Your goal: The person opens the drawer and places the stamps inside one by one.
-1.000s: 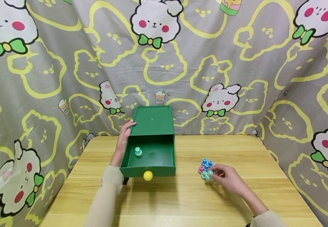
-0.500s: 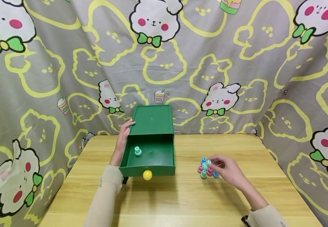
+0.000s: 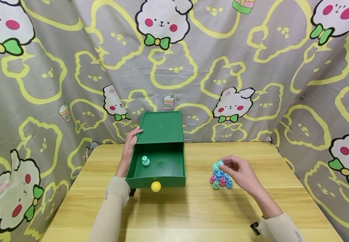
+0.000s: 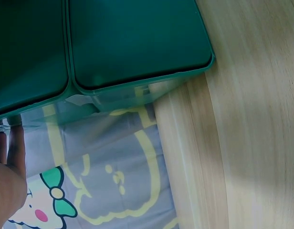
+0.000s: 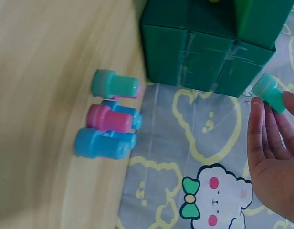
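My right hand (image 3: 240, 172) pinches a small teal toy stamp (image 3: 217, 166) between thumb and fingertips, raised over a cluster of similar stamps. In the right wrist view the held stamp (image 5: 265, 88) sits tilted at the fingertips. Pink, blue and teal stamps stand close together on the table, among them a pink stamp (image 5: 109, 118) and a blue stamp (image 5: 100, 143). My left hand (image 3: 129, 148) rests with extended fingers along the left side of a green drawer box (image 3: 160, 127). Its drawer (image 3: 174, 181) is pulled out, and one teal stamp (image 3: 145, 161) stands inside at the left.
A yellow round knob (image 3: 156, 186) sticks out from the drawer front. The wooden table (image 3: 204, 215) reaches to a grey patterned curtain (image 3: 189, 67) behind and at both sides. The drawer stands left of the stamps, with bare table between.
My right hand has lifted the teal stamp up and away from the cluster, uncovering more blue and pink stamps. The left hand stays against the box.
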The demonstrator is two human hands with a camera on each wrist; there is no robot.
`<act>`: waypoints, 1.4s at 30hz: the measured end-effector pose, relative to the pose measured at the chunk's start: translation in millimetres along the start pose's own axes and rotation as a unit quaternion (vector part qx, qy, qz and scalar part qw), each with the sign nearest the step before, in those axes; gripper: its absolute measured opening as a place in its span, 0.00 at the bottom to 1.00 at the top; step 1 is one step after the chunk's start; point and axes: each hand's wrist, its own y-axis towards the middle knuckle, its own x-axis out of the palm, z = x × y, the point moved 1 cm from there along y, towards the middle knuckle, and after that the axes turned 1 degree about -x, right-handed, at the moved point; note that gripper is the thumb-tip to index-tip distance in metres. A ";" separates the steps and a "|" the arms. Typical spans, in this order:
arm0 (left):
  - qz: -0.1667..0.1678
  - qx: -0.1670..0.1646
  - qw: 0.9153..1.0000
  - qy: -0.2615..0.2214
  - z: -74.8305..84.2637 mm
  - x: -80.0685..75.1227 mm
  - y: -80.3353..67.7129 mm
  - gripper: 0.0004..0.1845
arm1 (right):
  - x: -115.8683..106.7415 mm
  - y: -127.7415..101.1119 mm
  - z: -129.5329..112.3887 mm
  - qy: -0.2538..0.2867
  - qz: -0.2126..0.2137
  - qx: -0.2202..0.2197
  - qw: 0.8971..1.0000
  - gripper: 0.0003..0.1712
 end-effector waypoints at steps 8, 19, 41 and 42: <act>0.001 -0.005 1.000 0.001 -0.9 -0.8 -0.6 0.24 | 4.1 10.6 -14.9 0.046 0.005 -0.012 0.999 0.15; 0.004 -0.007 1.000 0.003 0.7 -2.8 -2.8 0.24 | 32.4 32.1 -52.8 0.138 -0.003 -0.045 0.989 0.14; 0.003 0.006 1.000 0.004 -1.3 -0.1 1.3 0.23 | 89.3 67.0 -101.9 0.168 -0.058 -0.086 0.980 0.11; 0.003 0.003 1.000 0.003 -0.7 0.1 0.9 0.23 | 91.7 68.5 -103.2 0.164 -0.062 -0.090 0.980 0.11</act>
